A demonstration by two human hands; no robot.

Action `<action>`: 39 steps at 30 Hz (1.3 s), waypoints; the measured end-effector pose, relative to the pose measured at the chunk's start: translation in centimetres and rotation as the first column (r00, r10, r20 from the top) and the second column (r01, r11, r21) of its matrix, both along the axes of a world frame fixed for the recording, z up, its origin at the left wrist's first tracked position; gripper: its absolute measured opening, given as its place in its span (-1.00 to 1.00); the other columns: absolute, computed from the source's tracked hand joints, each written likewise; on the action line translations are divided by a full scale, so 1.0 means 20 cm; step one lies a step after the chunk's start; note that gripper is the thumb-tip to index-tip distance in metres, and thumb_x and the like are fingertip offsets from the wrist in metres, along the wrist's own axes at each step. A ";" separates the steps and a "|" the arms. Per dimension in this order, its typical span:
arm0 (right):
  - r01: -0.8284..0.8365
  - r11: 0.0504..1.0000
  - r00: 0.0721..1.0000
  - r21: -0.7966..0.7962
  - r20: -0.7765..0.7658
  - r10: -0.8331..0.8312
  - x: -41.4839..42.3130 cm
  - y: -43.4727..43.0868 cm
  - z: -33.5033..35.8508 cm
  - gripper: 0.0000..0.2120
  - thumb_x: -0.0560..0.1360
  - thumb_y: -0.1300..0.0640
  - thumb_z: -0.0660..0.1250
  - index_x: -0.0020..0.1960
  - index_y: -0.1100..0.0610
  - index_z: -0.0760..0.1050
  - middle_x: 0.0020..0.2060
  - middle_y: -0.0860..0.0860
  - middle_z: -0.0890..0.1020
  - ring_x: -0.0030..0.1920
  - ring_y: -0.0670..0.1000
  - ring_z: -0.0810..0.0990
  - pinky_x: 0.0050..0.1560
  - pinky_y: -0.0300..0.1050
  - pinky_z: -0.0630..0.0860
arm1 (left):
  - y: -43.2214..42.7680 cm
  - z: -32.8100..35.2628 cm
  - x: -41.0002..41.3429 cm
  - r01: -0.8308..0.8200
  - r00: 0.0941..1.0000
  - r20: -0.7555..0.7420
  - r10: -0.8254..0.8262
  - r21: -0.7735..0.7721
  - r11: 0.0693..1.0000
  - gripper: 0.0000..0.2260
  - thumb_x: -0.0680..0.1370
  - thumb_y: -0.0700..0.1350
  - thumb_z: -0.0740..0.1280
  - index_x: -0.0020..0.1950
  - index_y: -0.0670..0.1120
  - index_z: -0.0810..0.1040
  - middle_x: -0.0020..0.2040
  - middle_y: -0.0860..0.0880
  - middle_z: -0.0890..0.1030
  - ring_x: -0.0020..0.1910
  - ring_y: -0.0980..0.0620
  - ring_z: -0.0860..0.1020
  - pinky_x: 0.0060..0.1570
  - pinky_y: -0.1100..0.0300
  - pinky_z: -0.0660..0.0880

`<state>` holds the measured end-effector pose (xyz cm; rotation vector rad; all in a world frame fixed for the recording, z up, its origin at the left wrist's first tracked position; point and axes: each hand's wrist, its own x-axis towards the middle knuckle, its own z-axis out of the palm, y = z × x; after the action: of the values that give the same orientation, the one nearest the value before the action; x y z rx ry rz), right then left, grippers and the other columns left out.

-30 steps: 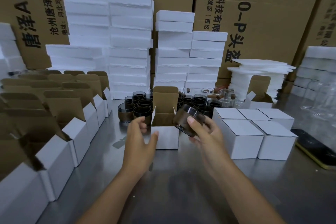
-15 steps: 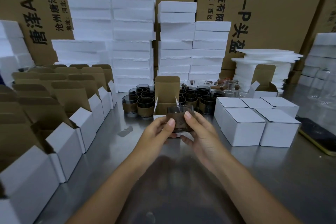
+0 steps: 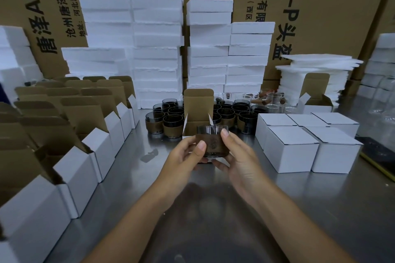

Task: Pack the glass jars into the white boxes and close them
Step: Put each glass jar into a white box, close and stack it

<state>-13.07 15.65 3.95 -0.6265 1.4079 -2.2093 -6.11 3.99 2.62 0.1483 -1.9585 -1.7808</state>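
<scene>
I have the glass jar [image 3: 211,144] clamped between both grips. My left grip [image 3: 183,156] pinches its left side, thumb forward, and my right grip [image 3: 239,156] curls round its right side and underneath. The jar is upright, just in front of the open white box [image 3: 198,104], not yet inside.

My worry is that nothing holds the box down on the steel table [image 3: 136,168]. If the jar's base catches the front wall or a side flap, it could shove the box back into the other jars [image 3: 171,119] just behind it. The smooth glass could also slip if I loosen one grip too early.
</scene>
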 end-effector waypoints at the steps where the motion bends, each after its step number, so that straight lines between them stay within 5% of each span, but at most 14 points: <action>1: 0.000 1.000 1.000 -0.006 -0.006 0.000 0.01 0.00 0.00 -0.57 0.23 -0.14 0.39 0.01 0.06 0.61 -0.12 -0.02 0.69 -0.08 -0.09 0.64 -0.13 -0.23 0.53 | 0.00 0.00 0.00 -0.005 1.000 -0.002 0.005 0.004 1.000 -0.56 0.40 0.14 0.26 0.21 -0.03 0.52 0.05 -0.04 0.66 -0.03 0.08 0.64 0.05 0.21 0.54; 4: 0.045 0.999 0.999 -0.008 -0.028 -0.045 0.03 -0.01 0.00 -0.48 0.18 -0.06 0.45 0.10 0.12 0.57 -0.11 0.00 0.70 -0.10 -0.09 0.66 -0.14 -0.26 0.54 | 0.01 0.00 -0.01 -0.004 1.000 -0.009 0.004 0.023 1.000 -0.55 0.40 0.13 0.27 0.21 -0.06 0.52 0.04 -0.07 0.65 -0.07 0.08 0.64 -0.04 0.29 0.55; 9: 0.122 0.992 0.991 -0.036 0.055 -0.120 0.03 -0.01 0.01 -0.32 0.12 0.01 0.48 0.20 0.16 0.45 -0.10 -0.01 0.70 -0.15 -0.13 0.67 -0.20 -0.27 0.53 | 0.00 -0.01 -0.01 -0.014 1.000 -0.005 0.015 0.080 0.997 -0.54 0.35 0.17 0.32 0.19 0.02 0.54 0.02 -0.02 0.66 -0.01 0.05 0.64 0.09 0.14 0.55; 21: 0.157 0.985 0.987 0.075 -0.038 -0.155 0.04 0.00 -0.02 -0.38 0.17 -0.14 0.43 0.19 0.07 0.54 -0.11 -0.07 0.69 -0.03 -0.14 0.64 0.02 -0.19 0.51 | 0.00 0.00 0.00 -0.020 1.000 0.006 0.020 0.072 0.997 -0.55 0.38 0.16 0.30 0.20 0.00 0.55 0.06 -0.04 0.65 -0.01 0.04 0.63 0.10 0.10 0.54; 26: 0.136 0.988 0.990 0.079 -0.049 -0.132 0.03 0.00 -0.03 -0.60 0.30 -0.08 0.41 0.09 0.07 0.59 -0.12 -0.05 0.70 -0.02 -0.11 0.64 0.02 -0.20 0.51 | 0.00 0.00 0.00 -0.041 0.999 -0.013 0.042 0.087 0.995 -0.55 0.37 0.14 0.31 0.20 -0.02 0.54 0.06 -0.06 0.64 -0.04 0.05 0.64 0.05 0.14 0.55; 30: 0.147 0.986 0.988 0.075 -0.062 -0.143 0.05 -0.02 -0.04 -0.39 0.13 -0.17 0.45 0.13 0.06 0.54 -0.04 -0.07 0.70 0.03 -0.11 0.64 0.06 -0.20 0.49 | 0.00 -0.01 0.00 -0.047 0.999 -0.023 0.049 0.093 0.995 -0.52 0.34 0.15 0.34 0.20 -0.02 0.53 0.07 -0.04 0.64 -0.04 0.07 0.65 0.02 0.21 0.55; 32: 0.157 0.985 0.987 0.065 -0.024 -0.156 0.04 -0.03 -0.04 -0.34 0.07 -0.18 0.46 0.11 0.08 0.54 -0.06 -0.05 0.70 0.00 -0.11 0.66 0.00 -0.21 0.49 | 0.00 -0.01 0.00 -0.045 0.998 -0.031 0.048 0.089 0.995 -0.53 0.35 0.15 0.34 0.20 -0.02 0.53 0.07 -0.05 0.64 -0.03 0.06 0.65 0.00 0.21 0.55; 35: 0.080 0.997 0.993 0.010 0.090 -0.081 0.02 -0.01 -0.03 -0.55 0.18 -0.15 0.42 -0.02 0.06 0.59 -0.14 -0.01 0.71 -0.10 -0.09 0.67 -0.15 -0.23 0.52 | 0.00 0.00 -0.01 -0.026 0.999 -0.045 0.031 0.110 0.994 -0.59 0.41 0.17 0.26 0.15 -0.01 0.57 0.03 -0.12 0.64 -0.07 0.02 0.64 -0.04 0.19 0.54; 39: -0.007 0.992 0.934 -0.127 0.353 0.052 0.00 0.00 -0.01 -0.50 0.36 -0.18 0.28 0.11 0.16 0.56 -0.14 0.11 0.67 -0.15 0.02 0.61 -0.18 -0.15 0.48 | -0.01 0.01 -0.02 -0.025 0.997 -0.070 0.038 0.181 0.983 -0.65 0.43 0.16 0.18 0.03 0.01 0.62 -0.14 -0.09 0.60 -0.17 0.02 0.61 -0.08 0.15 0.53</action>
<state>-13.04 15.66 3.74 -0.2624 1.0764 -2.2573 -6.56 3.89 2.81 0.1704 -1.7344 -1.9137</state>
